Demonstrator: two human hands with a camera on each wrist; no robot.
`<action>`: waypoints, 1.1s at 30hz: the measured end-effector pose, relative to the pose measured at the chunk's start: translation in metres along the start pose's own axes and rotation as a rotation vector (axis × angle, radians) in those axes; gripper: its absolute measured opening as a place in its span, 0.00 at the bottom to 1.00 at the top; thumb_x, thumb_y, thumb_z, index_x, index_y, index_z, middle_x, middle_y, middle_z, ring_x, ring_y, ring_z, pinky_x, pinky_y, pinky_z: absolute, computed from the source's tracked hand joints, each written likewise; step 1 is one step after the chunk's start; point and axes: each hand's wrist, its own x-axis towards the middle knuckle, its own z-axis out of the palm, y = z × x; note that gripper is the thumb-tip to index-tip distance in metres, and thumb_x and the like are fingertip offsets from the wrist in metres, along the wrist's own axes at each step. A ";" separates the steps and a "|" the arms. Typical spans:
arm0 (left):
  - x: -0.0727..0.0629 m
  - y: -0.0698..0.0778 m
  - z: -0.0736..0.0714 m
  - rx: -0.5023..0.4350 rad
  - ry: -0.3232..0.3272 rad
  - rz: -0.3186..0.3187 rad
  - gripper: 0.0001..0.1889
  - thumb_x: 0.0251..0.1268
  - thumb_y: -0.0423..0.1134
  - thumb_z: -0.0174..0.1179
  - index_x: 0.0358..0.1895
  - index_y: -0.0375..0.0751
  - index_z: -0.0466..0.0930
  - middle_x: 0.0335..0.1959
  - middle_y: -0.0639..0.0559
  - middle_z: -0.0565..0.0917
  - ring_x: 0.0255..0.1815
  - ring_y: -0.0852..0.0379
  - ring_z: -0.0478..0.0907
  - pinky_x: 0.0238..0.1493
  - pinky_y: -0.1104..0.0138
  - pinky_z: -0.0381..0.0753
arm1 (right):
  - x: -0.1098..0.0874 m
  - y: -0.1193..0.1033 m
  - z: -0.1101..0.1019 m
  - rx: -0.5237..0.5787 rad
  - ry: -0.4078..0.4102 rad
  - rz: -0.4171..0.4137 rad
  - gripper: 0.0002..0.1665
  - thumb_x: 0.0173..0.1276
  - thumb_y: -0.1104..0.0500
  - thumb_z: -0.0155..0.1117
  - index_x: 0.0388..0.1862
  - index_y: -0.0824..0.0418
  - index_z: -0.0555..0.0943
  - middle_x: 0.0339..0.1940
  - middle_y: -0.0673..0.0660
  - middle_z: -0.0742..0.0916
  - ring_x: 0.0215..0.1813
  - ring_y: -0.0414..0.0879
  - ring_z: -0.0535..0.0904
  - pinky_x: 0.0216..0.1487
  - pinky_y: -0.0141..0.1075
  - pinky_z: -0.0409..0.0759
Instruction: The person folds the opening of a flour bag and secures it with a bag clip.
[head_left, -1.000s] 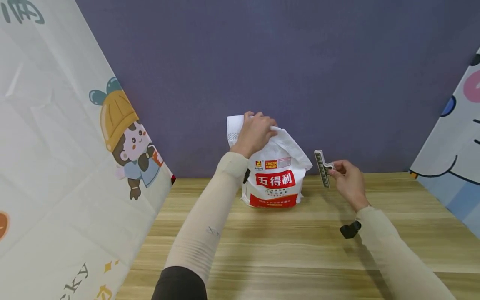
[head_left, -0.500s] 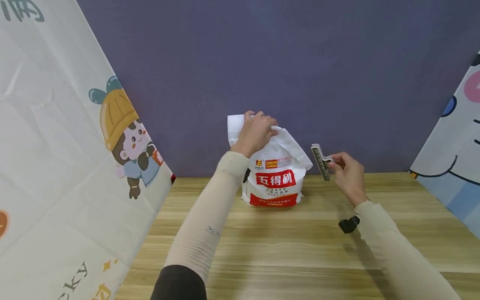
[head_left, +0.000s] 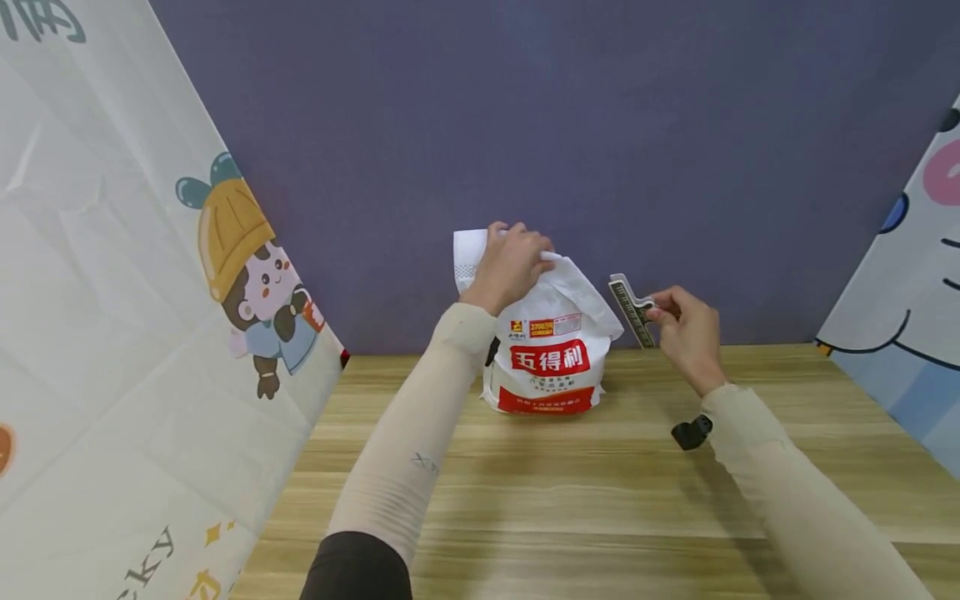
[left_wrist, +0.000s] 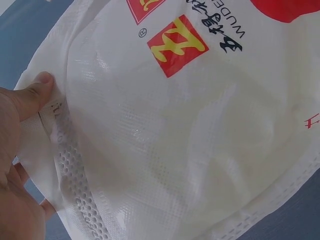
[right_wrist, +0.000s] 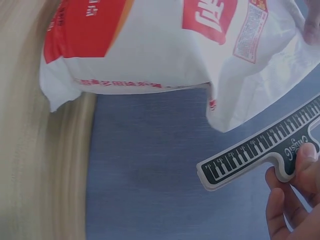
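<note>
A white flour bag (head_left: 551, 333) with red labels stands upright on the wooden table. My left hand (head_left: 510, 267) grips its gathered top edge. In the left wrist view the thumb (left_wrist: 37, 95) presses on the near face of the bag, with fingers behind it. To the right of the bag, my right hand (head_left: 688, 337) pinches the handle of a flat clip (head_left: 631, 312) printed with black-and-white piano keys and the word "Music". The right wrist view shows the clip (right_wrist: 245, 160) held tilted, apart from the bag.
Behind the bag rises a dark blue-grey wall panel (head_left: 585, 125). White printed sheets (head_left: 112, 275) border the table on the left and right. The wooden tabletop (head_left: 570, 500) stretches in front of the bag.
My right hand has moved up and to the left with the clip, bringing it closer to the bag's upper right side. The left hand and the bag have stayed in place.
</note>
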 end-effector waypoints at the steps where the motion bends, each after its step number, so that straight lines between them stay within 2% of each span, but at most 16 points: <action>1: 0.000 0.000 0.000 0.000 -0.005 -0.004 0.13 0.76 0.52 0.59 0.55 0.56 0.87 0.53 0.60 0.88 0.57 0.57 0.79 0.74 0.49 0.62 | 0.002 -0.001 0.000 -0.003 0.005 -0.005 0.05 0.70 0.66 0.68 0.41 0.68 0.85 0.35 0.66 0.91 0.28 0.23 0.71 0.29 0.23 0.66; 6: 0.000 0.000 -0.001 -0.007 -0.026 -0.015 0.14 0.76 0.52 0.58 0.55 0.56 0.86 0.54 0.61 0.88 0.58 0.57 0.78 0.75 0.49 0.62 | 0.010 -0.009 0.000 -0.008 0.020 -0.033 0.04 0.69 0.67 0.68 0.41 0.67 0.85 0.34 0.66 0.91 0.27 0.24 0.70 0.28 0.22 0.64; 14: 0.000 0.002 -0.003 0.003 -0.021 -0.014 0.14 0.76 0.52 0.58 0.56 0.57 0.86 0.55 0.61 0.88 0.59 0.58 0.78 0.76 0.50 0.61 | 0.021 -0.020 -0.001 -0.022 0.024 -0.051 0.04 0.69 0.67 0.68 0.40 0.67 0.87 0.33 0.65 0.91 0.26 0.26 0.70 0.29 0.23 0.63; 25: -0.001 -0.003 -0.005 0.010 0.010 0.010 0.13 0.76 0.51 0.58 0.55 0.56 0.87 0.54 0.59 0.88 0.58 0.56 0.79 0.75 0.48 0.62 | 0.029 -0.032 0.005 -0.003 0.037 -0.056 0.03 0.69 0.65 0.69 0.38 0.63 0.87 0.32 0.63 0.91 0.26 0.30 0.72 0.28 0.24 0.64; 33: 0.000 0.000 -0.001 -0.010 0.002 0.002 0.13 0.76 0.51 0.58 0.54 0.56 0.86 0.54 0.60 0.88 0.58 0.57 0.78 0.76 0.48 0.61 | 0.030 -0.036 0.005 -0.018 0.021 -0.056 0.03 0.69 0.67 0.68 0.39 0.66 0.87 0.32 0.63 0.91 0.27 0.34 0.73 0.28 0.24 0.64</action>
